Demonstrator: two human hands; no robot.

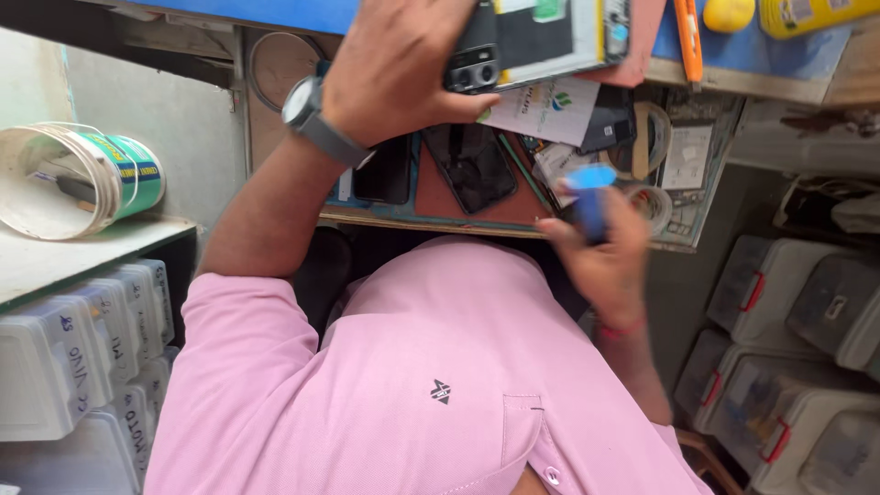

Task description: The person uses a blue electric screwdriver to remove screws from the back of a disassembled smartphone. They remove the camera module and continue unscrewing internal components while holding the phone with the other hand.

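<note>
My left hand (394,64), with a grey watch (307,115) on its wrist, is closed on a black phone (472,50) at the edge of the blue desk top (275,11); the phone's camera lenses face me. Lower right, my right hand (600,252) grips a small blue object (591,197), blurred, just in front of an open drawer (440,197). The drawer holds dark phone screens (469,165), a printed paper (541,110) and a tape roll (653,203). My pink shirt (431,385) fills the bottom of the view.
A white and green bucket (78,179) lies on its side on a shelf at left. Translucent storage boxes are stacked below it (82,357) and at right (797,348). An orange cutter (687,37) and a yellow object (729,14) lie on the desk top.
</note>
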